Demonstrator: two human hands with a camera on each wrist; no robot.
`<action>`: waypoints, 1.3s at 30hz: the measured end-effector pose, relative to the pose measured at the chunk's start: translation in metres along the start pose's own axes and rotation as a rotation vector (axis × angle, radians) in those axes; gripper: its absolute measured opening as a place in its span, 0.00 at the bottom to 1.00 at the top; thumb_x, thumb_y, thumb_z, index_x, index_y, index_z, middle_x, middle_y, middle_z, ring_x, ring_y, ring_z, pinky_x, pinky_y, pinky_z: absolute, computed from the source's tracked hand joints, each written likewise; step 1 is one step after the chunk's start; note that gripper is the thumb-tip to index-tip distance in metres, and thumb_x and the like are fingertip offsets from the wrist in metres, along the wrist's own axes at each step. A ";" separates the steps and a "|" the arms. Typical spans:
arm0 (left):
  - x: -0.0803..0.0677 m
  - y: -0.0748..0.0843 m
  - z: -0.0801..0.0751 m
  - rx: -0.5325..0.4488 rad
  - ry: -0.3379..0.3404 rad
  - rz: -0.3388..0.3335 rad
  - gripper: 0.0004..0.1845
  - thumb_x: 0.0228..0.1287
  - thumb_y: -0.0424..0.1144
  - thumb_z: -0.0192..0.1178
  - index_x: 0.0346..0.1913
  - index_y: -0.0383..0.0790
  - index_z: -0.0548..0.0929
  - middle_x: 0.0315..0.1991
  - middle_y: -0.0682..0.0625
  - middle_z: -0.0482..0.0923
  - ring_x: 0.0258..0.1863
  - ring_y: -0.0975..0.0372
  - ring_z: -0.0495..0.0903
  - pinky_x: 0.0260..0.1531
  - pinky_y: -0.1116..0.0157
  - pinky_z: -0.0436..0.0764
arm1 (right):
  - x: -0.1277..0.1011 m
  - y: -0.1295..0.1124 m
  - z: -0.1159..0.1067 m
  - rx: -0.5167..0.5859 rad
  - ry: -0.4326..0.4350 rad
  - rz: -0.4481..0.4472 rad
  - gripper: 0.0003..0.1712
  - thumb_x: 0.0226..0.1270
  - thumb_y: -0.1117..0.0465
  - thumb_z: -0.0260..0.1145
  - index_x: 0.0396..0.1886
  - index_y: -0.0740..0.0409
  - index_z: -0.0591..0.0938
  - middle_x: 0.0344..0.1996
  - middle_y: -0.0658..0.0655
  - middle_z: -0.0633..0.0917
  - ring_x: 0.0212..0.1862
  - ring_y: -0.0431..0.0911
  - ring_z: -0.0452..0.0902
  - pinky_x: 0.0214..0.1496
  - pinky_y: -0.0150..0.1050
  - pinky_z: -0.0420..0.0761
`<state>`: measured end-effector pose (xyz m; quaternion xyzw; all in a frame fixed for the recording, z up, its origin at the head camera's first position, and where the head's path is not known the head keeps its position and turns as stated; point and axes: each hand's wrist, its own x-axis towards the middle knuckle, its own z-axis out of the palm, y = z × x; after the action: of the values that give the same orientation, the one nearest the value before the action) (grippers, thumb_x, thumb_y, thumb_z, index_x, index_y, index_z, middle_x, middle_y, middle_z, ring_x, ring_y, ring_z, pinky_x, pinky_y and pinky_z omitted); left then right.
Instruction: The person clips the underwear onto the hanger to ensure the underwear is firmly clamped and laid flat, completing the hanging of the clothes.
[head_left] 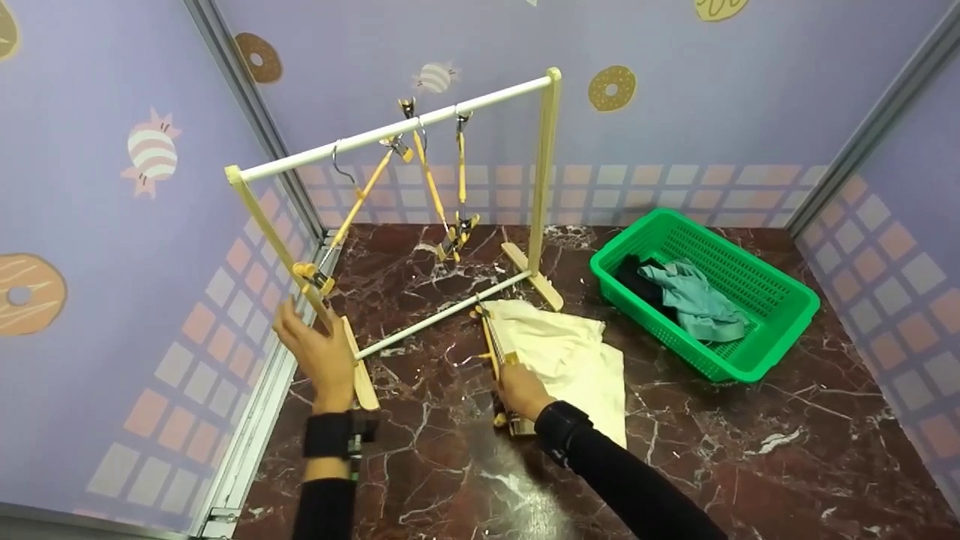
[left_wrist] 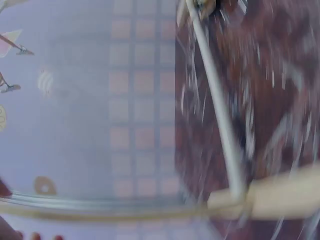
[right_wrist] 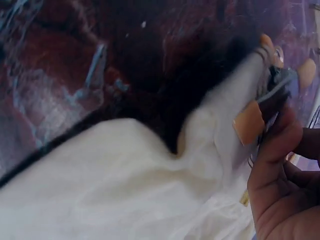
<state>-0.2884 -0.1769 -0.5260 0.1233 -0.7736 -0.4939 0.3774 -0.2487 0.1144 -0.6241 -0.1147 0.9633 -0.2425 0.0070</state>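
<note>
My right hand grips a wooden clip hanger by one end, close to a clip. A cream cloth garment lies along that hanger, spread over the floor to its right. Fingers and thumb of the right hand close on the clip in the right wrist view. My left hand is at the left post of a small clothes rack, its fingers loosely spread. Just above it hangs the lower clip of a tilted hanger. Its fingertips barely show in the left wrist view, which is blurred.
Two more clip hangers hang from the rack's white top rail. To the right stands a green plastic basket with a teal cloth and a black cloth. Walls enclose the dark marbled floor.
</note>
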 end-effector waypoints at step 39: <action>0.038 -0.008 -0.014 0.185 -0.232 0.179 0.20 0.73 0.31 0.59 0.62 0.23 0.71 0.50 0.28 0.73 0.53 0.36 0.75 0.55 0.40 0.77 | 0.039 -0.042 -0.285 0.881 -0.125 0.051 0.20 0.83 0.56 0.52 0.52 0.70 0.80 0.32 0.52 0.80 0.30 0.39 0.71 0.28 0.30 0.74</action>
<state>-0.3055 -0.2111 -0.5119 0.0303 -0.8620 -0.3960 0.3151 -0.2974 0.2023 -0.3509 -0.0914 0.7682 -0.6224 0.1193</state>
